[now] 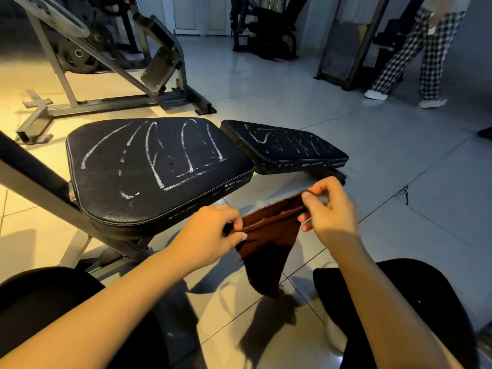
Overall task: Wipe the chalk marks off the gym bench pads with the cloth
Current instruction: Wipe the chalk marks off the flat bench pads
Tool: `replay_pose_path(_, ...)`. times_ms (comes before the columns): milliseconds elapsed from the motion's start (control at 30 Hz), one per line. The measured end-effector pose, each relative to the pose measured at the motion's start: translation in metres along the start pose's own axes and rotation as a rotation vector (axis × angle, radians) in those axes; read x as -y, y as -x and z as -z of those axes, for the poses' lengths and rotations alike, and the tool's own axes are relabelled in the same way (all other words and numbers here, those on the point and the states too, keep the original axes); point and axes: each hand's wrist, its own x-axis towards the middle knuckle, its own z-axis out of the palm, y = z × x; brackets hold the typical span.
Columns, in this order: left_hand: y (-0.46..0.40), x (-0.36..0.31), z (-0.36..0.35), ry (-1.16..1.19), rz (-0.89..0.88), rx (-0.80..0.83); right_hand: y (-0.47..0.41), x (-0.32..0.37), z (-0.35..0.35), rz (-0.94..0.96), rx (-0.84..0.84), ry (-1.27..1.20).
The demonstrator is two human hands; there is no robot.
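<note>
Two hands up in front of the bench, and both have the cloth (269, 235) between them! The left hand (213, 233) pinches the left end of the folded top edge, fingers curled tight around it; the right hand (328, 209) has its grip on the right end, thumb and fingertips nipping the fabric, that end held a touch higher. The dark reddish-brown cloth is stretched between them in the air, its lower part hanging down in a point above the tiled floor (399, 161), just in front of the near pad's edge and not touching it.

And look at the work waiting: the large pad (114, 187) carries long white chalk marks (157, 166), arcs and straight strokes across its black top. Beyond it to the right, the smaller pad (287, 155) is scribbled with thinner chalk squiggles (262, 138), with white smears along its front edge too.

Behind, a grey steel machine frame (66, 86) stands on the floor, and at far right a person in checked trousers (415, 57) with pale shoes
</note>
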Motion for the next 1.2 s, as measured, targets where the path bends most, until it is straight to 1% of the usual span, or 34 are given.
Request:
replay_pose_path(33, 0.001, -0.001, 0.003, 0.002, 0.024, 0.01, 0.001, 0.002, -0.002, -0.036, 0.003, -0.081)
replay_pose_path(100, 0.004, -0.001, 0.009, -0.018, 0.077, 0.036, 0.003, 0.005, -0.005, -0.05, -0.001, -0.181)
replay_pose_path(167, 0.008, 0.0, 0.015, -0.042, 0.113, 0.037, 0.004, 0.005, -0.01, -0.033, 0.003, -0.207)
replay_pose_path(233, 0.011, 0.002, 0.02, -0.048, 0.142, 0.021, 0.004, 0.002, -0.015, -0.022, 0.029, -0.172)
replay_pose_path(333, 0.017, 0.008, 0.031, -0.043, 0.188, -0.011, 0.003, -0.001, -0.021, -0.052, 0.105, -0.123)
replay_pose_path(433, 0.023, 0.013, 0.044, -0.026, 0.254, -0.04, 0.002, -0.001, -0.021, -0.107, 0.226, -0.21)
replay_pose_path(500, 0.028, 0.016, 0.053, 0.044, 0.3, -0.062, 0.002, -0.001, -0.022, -0.127, 0.289, -0.233)
replay_pose_path(633, 0.042, 0.024, 0.065, 0.092, 0.304, -0.111, 0.003, 0.002, -0.03, -0.164, 0.388, -0.274)
replay_pose_path(733, 0.056, 0.032, 0.072, 0.107, 0.326, -0.137, 0.008, 0.009, -0.04, -0.203, 0.425, -0.317)
replay_pose_path(833, 0.069, 0.039, 0.08, 0.156, 0.335, -0.209, 0.009, 0.028, -0.049, -0.125, 0.494, -0.279)
replay_pose_path(933, 0.073, 0.042, 0.094, 0.174, 0.346, -0.263, -0.003, 0.054, -0.051, 0.05, 0.654, -0.066)
replay_pose_path(1000, 0.07, 0.041, 0.102, 0.118, 0.315, -0.268, -0.018, 0.058, -0.056, 0.143, 0.659, 0.042)
replay_pose_path(1067, 0.063, 0.038, 0.102, 0.001, 0.267, -0.201, -0.03, 0.05, -0.06, 0.176, 0.612, 0.035)
replay_pose_path(1133, 0.055, 0.038, 0.098, -0.027, 0.253, -0.131, -0.04, 0.038, -0.065, 0.192, 0.591, -0.016)
replay_pose_path(1200, 0.047, 0.045, 0.096, -0.072, 0.258, -0.034, -0.052, 0.033, -0.071, 0.262, 0.599, 0.035)
